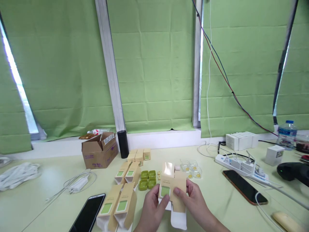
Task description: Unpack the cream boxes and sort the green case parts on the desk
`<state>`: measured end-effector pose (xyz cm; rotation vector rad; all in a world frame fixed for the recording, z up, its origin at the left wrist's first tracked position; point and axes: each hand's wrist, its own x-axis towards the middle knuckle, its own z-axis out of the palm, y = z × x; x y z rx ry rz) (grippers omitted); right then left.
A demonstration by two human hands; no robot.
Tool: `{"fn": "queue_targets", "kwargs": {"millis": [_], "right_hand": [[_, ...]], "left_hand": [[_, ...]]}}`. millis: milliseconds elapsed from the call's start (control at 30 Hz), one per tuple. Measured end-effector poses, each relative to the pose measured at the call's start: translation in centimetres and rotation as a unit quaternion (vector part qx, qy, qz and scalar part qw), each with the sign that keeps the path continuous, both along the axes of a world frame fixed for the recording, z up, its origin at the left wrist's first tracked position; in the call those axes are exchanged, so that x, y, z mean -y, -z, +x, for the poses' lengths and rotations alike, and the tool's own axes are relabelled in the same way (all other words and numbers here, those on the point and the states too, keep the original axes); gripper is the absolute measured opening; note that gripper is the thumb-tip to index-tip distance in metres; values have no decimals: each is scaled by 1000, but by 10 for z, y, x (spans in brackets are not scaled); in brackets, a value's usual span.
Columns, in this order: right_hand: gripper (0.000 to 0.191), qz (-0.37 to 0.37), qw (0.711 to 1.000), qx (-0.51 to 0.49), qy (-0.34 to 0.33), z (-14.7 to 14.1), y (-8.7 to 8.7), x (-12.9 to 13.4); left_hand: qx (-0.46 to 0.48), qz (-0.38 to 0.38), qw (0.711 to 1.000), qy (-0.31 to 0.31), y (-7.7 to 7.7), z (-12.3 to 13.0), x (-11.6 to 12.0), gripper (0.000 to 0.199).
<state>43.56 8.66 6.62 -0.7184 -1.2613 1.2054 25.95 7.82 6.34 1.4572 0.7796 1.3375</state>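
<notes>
A beige carton (178, 190) with a green label and white inner flaps is held up above the table, its flaps open. My left hand (154, 206) grips its left side, thumb on the front near the label. On the right side my right hand (195, 199) holds it, thumb pressed on the front. To the left stand several similar beige cartons (126, 201) with green labels. Small green square cups (147, 179) sit just behind my left hand. Clear plastic cups with yellow bits (193, 169) lie behind the carton.
A brown cardboard box (100, 150), a black cylinder (123, 144) and small beige boxes (139, 156) stand at the back. Phones lie left (88, 212) and right (245, 187). A power strip (241, 166) with cables, white boxes (242, 140) and a bottle (286, 134) are on the right.
</notes>
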Motion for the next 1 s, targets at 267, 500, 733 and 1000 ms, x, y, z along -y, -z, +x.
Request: {"fn": "queue_targets", "kwargs": {"millis": [267, 500, 733, 1000], "right_hand": [[36, 81, 992, 62, 70, 8, 7, -2], [35, 60, 982, 85, 157, 5, 26, -13], [64, 96, 988, 32, 114, 2, 30, -16], [55, 135, 976, 106, 136, 4, 25, -12]], "left_hand": [[-143, 273, 918, -249, -13, -31, -4, 13], [-294, 598, 665, -338, -40, -39, 9, 35], [-315, 602, 655, -331, -31, -35, 15, 27], [-257, 534, 756, -280, -43, -26, 12, 26]]}}
